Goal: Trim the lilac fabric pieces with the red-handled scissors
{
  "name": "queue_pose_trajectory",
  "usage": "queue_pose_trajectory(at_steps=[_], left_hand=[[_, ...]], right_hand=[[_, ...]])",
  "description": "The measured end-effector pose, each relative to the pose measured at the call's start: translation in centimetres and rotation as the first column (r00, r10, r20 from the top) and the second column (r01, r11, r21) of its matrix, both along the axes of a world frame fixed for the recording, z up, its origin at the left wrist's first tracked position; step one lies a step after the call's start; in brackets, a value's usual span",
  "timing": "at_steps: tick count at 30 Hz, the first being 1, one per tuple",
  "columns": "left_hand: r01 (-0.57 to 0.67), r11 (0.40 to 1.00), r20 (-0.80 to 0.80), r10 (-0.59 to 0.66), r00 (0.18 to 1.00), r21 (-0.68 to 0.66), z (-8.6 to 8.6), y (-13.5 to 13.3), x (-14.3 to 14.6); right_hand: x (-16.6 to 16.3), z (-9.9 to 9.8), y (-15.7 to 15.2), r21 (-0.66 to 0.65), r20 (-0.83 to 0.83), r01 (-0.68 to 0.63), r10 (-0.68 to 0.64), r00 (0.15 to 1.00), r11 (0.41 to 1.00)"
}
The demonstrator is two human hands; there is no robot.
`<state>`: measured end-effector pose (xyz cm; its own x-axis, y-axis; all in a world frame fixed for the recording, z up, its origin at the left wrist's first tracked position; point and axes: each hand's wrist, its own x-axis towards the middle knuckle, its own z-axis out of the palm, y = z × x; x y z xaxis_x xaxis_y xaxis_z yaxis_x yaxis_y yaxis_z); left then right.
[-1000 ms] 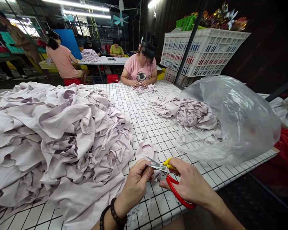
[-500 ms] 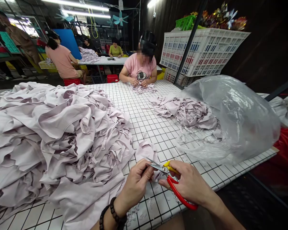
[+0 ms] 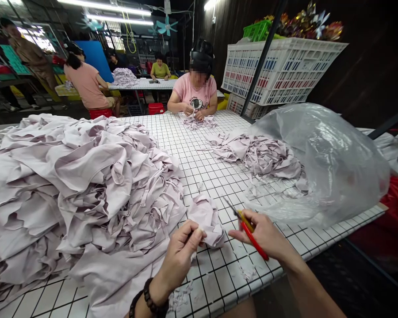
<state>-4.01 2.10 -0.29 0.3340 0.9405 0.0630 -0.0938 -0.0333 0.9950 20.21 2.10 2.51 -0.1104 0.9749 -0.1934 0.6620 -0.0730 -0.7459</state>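
My left hand (image 3: 182, 247) pinches the near edge of a pale lilac cloth piece (image 3: 205, 216) that lies on the gridded table (image 3: 225, 278). Thumb and forefinger are pressed together on it. Scissors (image 3: 250, 234) with one red and one yellow handle are in my right hand (image 3: 262, 232), to the right of the cloth. Their blades point up and to the left, apart from the fabric, and look nearly closed, though motion blurs them. Small fabric scraps (image 3: 182, 296) are scattered on the table below my hands.
A big heap of lilac fabric (image 3: 86, 185) covers the table's left side. To the right lie a smaller pile (image 3: 258, 154) and a clear plastic bag (image 3: 345, 163). Across the table a person (image 3: 195, 88) handles similar cloth. White crates (image 3: 278, 70) stand behind the bag.
The scissors have moved right, away from my left fingers, and their handles have come closer together. My left hand has shifted slightly left and down, still pinching the cloth.
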Motion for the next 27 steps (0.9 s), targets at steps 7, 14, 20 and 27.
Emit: queue_pose_trajectory(at_steps=[7, 14, 20, 27], left_hand=[[-0.187, 0.978, 0.249, 0.203, 0.947, -0.088, -0.3, 0.7, -1.6], [-0.217, 0.972, 0.437, 0.236, 0.868, -0.094, 2.8, 2.0, -2.7], [-0.299, 0.952, 0.456, 0.297, 0.839, -0.07, 3.6, 3.1, -2.5], [-0.403, 0.902, 0.299, 0.431, 0.851, -0.151, 0.1, 4.3, -4.8]], right_hand=[[-4.1, -3.9, 1.7, -0.005, -0.134, -0.037, 0.036, 0.99, 0.999], [-1.7, -0.5, 5.0, 0.009, -0.493, 0.092, -0.076, 0.866, 0.996], [-1.1, 4.1, 8.7, 0.087, -0.531, 0.05, 0.004, 0.847, 0.995], [-0.7, -2.0, 8.9, -0.166, -0.416, -0.051, -0.023, 0.909, 0.985]])
